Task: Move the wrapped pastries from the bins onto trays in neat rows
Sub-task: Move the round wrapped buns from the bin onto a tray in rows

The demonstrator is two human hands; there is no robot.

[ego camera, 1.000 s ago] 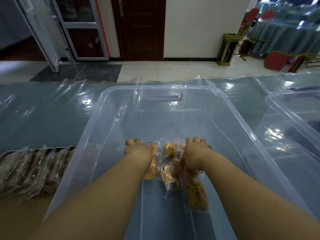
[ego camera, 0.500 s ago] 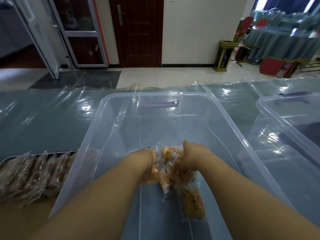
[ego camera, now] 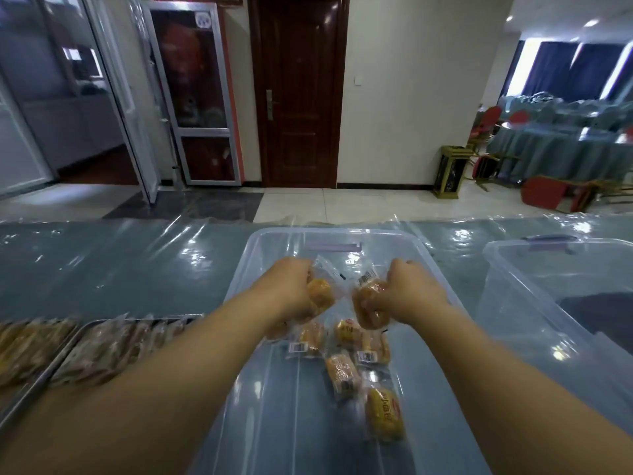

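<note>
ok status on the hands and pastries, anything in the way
Left hand grips one wrapped pastry, right hand a second pastry, both held over clear bin. Several pastries left on its floor. Path to tray looks open.

Bin (ego camera: pixel 245 269) centre of table (ego camera: pixel 120 269), at near edge. Loose pastries (ego camera: pixel 342 371) inside, right of middle. Left hand (ego camera: pixel 294 289) and right hand (ego camera: pixel 407 286) side by side above bin, each gripping pastries. Second bin (ego camera: pixel 513 269) right. Trays (ego camera: pixel 41 382) left, pastries on them.
</note>
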